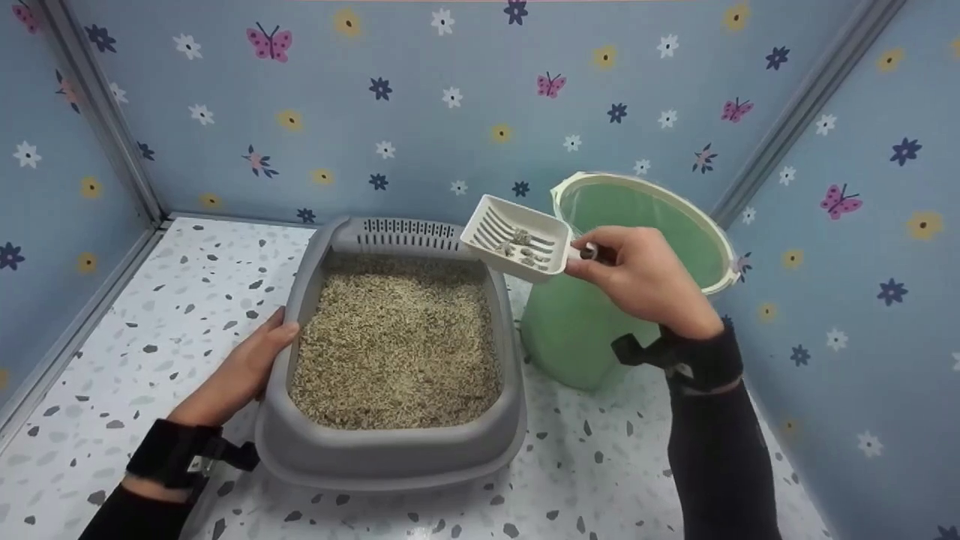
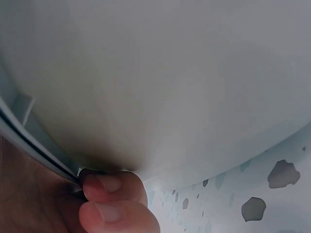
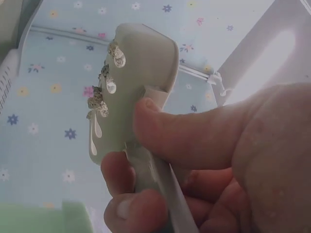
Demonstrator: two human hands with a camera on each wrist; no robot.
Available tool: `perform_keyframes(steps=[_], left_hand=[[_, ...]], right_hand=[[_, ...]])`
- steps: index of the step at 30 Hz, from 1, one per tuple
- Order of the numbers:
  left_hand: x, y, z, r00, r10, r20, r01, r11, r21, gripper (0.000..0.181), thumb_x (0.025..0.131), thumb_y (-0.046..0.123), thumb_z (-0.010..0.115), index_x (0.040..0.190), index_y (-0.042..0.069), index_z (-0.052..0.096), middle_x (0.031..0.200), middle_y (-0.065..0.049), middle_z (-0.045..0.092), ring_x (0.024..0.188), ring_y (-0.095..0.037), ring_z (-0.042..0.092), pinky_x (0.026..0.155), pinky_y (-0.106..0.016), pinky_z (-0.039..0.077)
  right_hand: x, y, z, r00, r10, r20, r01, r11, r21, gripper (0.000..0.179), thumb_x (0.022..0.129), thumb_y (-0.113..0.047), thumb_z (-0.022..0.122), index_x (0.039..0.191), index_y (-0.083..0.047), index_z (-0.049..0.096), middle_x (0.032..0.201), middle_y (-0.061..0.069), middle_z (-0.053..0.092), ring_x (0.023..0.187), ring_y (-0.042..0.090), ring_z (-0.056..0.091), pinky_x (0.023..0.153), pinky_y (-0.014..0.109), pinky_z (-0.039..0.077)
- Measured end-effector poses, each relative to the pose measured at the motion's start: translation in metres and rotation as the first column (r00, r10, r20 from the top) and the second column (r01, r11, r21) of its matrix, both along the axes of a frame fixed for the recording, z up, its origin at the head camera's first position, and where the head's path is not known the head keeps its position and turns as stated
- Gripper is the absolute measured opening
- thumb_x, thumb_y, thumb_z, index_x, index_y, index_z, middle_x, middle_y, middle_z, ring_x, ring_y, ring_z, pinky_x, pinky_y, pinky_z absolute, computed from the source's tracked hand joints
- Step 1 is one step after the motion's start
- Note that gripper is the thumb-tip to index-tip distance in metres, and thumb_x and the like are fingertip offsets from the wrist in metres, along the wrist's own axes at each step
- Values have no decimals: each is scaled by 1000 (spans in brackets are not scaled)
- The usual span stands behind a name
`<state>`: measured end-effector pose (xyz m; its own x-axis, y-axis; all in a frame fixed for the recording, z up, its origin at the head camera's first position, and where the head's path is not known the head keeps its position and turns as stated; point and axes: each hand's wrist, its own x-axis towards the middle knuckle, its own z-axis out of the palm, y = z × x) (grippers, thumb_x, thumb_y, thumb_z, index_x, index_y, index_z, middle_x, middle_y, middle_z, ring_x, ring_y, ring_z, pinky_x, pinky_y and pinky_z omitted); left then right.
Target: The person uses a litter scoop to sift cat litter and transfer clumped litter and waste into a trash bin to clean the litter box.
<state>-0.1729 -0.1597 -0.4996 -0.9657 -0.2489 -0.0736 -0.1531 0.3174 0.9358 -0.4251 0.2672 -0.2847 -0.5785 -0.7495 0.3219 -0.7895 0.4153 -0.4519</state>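
Observation:
A grey litter box [image 1: 390, 457] filled with tan litter granules [image 1: 397, 345] stands on the speckled surface. My left hand [image 1: 244, 360] grips its left rim, thumb on top; in the left wrist view, curled fingertips [image 2: 114, 187] show beneath the rim. My right hand [image 1: 645, 274] holds a white slotted litter scoop [image 1: 551, 262] by its handle, raised between the box and a green bin [image 1: 585, 330]. Several small clumps [image 1: 523, 238] lie in the scoop. From the right wrist view, thumb and fingers wrap the handle, and clumps [image 3: 97, 102] show at the slots.
The green bin, with a pale rim [image 1: 724, 247] and a clear liner, stands right of the litter box. Blue walls [image 1: 450, 135] with flowers and butterflies enclose the back and sides. White speckled surface [image 1: 120, 360] lies left of the box.

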Motion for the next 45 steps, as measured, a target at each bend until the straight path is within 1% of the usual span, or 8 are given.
perform_keyframes(steps=[7,11,19,25,33,37,40,45], left_hand=[[0,1,1,1000,-4,-9,4,1000,2,87,117,63,34,178,13,-4,182,-31,0,156,-53,34,112,-48,47],[1,-1,0,1000,11,-7,-11,1000,2,86,117,64,34,178,16,-2,179,-36,10,135,-52,53,79,-35,56],[-1,-2,-3,1000,-7,3,6,1000,24,88,118,62,34,177,10,-5,183,-25,-5,162,-49,20,124,-50,34],[-2,-1,-3,1000,-4,-7,4,1000,24,88,118,61,34,177,8,-5,182,-28,-5,163,-53,19,128,-62,28],[-1,-1,-3,1000,-1,2,1,1000,-4,88,118,62,33,177,9,-4,182,-28,-4,158,-51,29,113,-38,43],[-1,-1,-3,1000,7,-7,-6,1000,13,88,117,61,34,177,10,-4,182,-30,-2,150,-52,40,86,-30,53],[-2,-1,-4,1000,10,-10,-10,1000,11,88,117,61,35,177,10,-3,181,-32,-1,148,-53,42,81,-29,54],[-1,0,-3,1000,2,3,-2,1000,10,89,117,63,34,178,11,-4,181,-32,0,156,-53,32,112,-48,46]], right_hand=[[-13,19,20,991,-132,-13,132,991,-23,18,103,-22,84,114,-7,85,82,5,62,72,22,51,64,30,37],[-25,26,24,981,-195,7,195,981,-13,23,105,-28,82,114,-7,84,89,7,64,78,23,51,65,32,38],[-48,34,21,964,-262,-36,263,965,9,24,107,-29,79,102,-6,82,74,1,55,65,17,45,58,30,34],[-58,38,17,944,-328,-36,329,943,43,29,107,-34,79,100,-6,82,67,-2,49,58,16,39,54,31,30],[-65,41,11,927,-355,-124,367,926,88,33,105,-30,81,83,-8,72,66,1,52,60,20,43,60,37,34],[-67,43,11,921,-362,-145,377,922,93,28,104,-27,80,86,-6,75,68,2,55,61,22,46,61,40,36],[-68,45,10,918,-368,-146,385,916,109,21,104,-22,77,92,-4,77,68,4,55,62,23,48,63,40,38],[-68,47,7,908,-377,-184,404,904,139,17,103,-13,71,89,-5,74,72,6,59,66,28,52,62,41,39]])
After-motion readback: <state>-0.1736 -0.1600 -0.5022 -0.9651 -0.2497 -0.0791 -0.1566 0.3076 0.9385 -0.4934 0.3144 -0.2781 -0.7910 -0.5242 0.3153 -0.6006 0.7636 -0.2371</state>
